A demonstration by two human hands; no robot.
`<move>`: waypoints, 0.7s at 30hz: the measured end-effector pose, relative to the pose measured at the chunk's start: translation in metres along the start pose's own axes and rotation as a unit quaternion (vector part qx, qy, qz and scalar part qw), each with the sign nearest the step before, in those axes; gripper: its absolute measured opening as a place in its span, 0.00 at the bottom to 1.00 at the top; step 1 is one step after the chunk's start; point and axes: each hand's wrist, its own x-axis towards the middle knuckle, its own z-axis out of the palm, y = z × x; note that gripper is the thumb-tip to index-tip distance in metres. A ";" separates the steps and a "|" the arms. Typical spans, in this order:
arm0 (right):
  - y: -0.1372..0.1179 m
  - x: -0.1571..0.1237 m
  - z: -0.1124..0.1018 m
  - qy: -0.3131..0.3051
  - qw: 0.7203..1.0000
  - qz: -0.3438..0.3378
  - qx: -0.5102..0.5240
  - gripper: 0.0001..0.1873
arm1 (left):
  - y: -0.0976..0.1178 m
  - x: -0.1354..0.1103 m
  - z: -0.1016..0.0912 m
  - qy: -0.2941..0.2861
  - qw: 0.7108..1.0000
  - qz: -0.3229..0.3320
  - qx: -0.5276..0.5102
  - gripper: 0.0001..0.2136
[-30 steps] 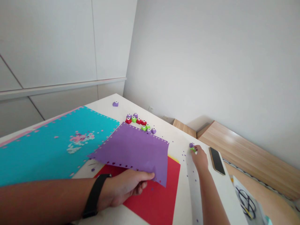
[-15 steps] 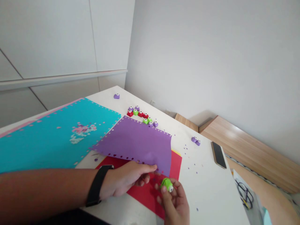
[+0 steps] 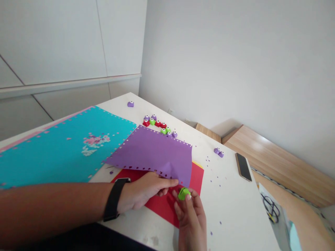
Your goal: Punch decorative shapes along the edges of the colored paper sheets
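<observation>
Purple paper [image 3: 157, 150] extends from mid-table [image 3: 240, 205] toward the near edge. The left hand [image 3: 146, 191] has its border pinched, fingers closed beneath the thumb. Just beside, the right hand's [image 3: 192, 214] fingers are closed around a green punch [image 3: 184, 193]. Assessment: paper light, flexible, easily creased, best held by its margin; punch light, rigid, smooth, best gripped by its sides.
</observation>
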 end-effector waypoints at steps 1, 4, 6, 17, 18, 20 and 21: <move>0.002 0.000 -0.001 -0.007 1.000 0.005 0.013 0.22 | 0.001 -0.001 0.000 -0.001 1.000 -0.003 -0.001 0.23; 0.004 0.000 -0.003 -0.019 0.999 0.017 0.046 0.19 | 0.003 -0.001 0.000 -0.016 1.000 0.004 -0.008 0.23; 0.004 0.000 -0.004 -0.015 0.998 0.023 0.057 0.19 | 0.003 -0.001 0.001 -0.022 1.000 0.001 -0.007 0.24; 0.007 -0.001 -0.006 0.020 0.999 -0.010 0.035 0.18 | 0.005 -0.002 0.002 -0.007 0.999 -0.027 0.030 0.24; 0.007 -0.002 -0.005 0.024 0.999 -0.018 0.028 0.20 | 0.005 -0.002 0.002 -0.003 0.999 -0.026 0.035 0.24; 0.007 -0.002 -0.002 0.021 0.999 -0.024 0.022 0.22 | 0.003 -0.002 0.002 0.006 0.999 -0.023 0.047 0.25; 0.006 -0.002 0.000 0.015 0.999 -0.023 0.022 0.23 | 0.003 -0.002 0.002 0.011 0.998 -0.020 0.051 0.25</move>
